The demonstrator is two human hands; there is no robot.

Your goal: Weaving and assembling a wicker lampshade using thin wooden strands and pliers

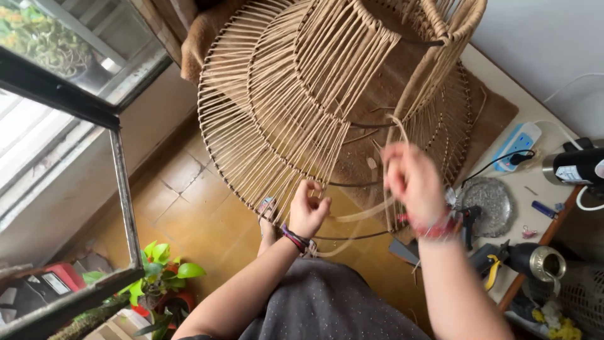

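Nearest the camera: grey speckled skirt (pixel 327 302) over the lap, both forearms coming up from it. Left hand (pixel 308 208), dark bands at the wrist, grip pressed together on thin tan strands at the lower rim of the woven lampshade frame (pixel 283 94). Right hand (pixel 414 182) is motion-blurred, red band at the wrist; grip looks pinched on a flat tan strip (pixel 362 214) that runs between the two hands, though the exact finger contact is too smeared to confirm. The frame sits just beyond the hands, tilted, dark wire rings wrapped with tan cord, wide rim toward the person, resting against a brown mat (pixel 484 113).

Right side, the tabletop (pixel 535 182) carries a round grey dish (pixel 486 200), a black glue gun (pixel 469 221), a blue-and-white power strip (pixel 519 143), and a black and silver tool (pixel 576 167).

Lower left: a green potted plant (pixel 160 277) on the tiled floor (pixel 189 214). Far left: window with dark frame (pixel 56 94).
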